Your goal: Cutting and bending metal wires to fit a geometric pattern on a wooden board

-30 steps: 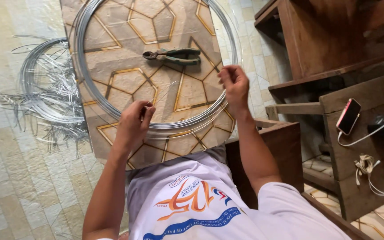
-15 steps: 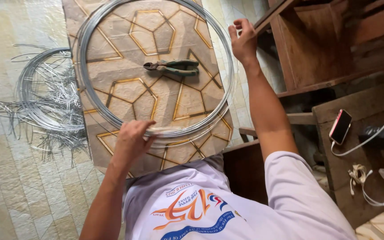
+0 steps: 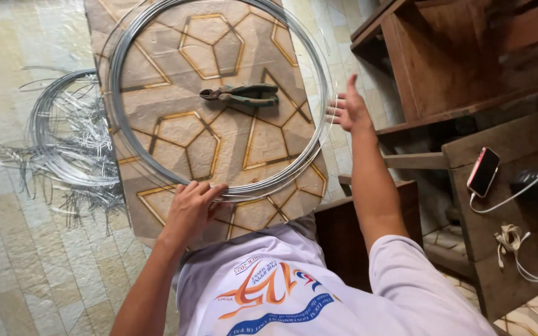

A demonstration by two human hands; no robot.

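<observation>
Seen from the head camera, a person in a white printed shirt is bending over a patterned board (image 3: 219, 143) marked with gold hexagon lines, which is serving as a desk and is lying over a pale tiled floor (image 3: 26, 274). A large coil of silver wire (image 3: 119, 130) is lying flat on the board, its loops circling a pair of green-handled pliers (image 3: 243, 94) that is resting inside the ring, clear of the wire. The left hand (image 3: 191, 208) is pressing down on the near edge of the coil, fingers curled over the strands and gripping them against the board. The right hand (image 3: 348, 109) is hovering at the coil's right edge with fingers spread open and nothing gripped in it; whether the fingertips are touching the wire cannot be told. To the left of the board, a smaller coil of wire (image 3: 63, 137) is sitting on the floor amid a scatter of short cut wire pieces (image 3: 76, 199). To the right, dark wooden furniture (image 3: 468, 68) is standing close by, and a phone (image 3: 484, 172) in a red case is lying on a wooden surface with a white cable (image 3: 521, 190) running beside it.
</observation>
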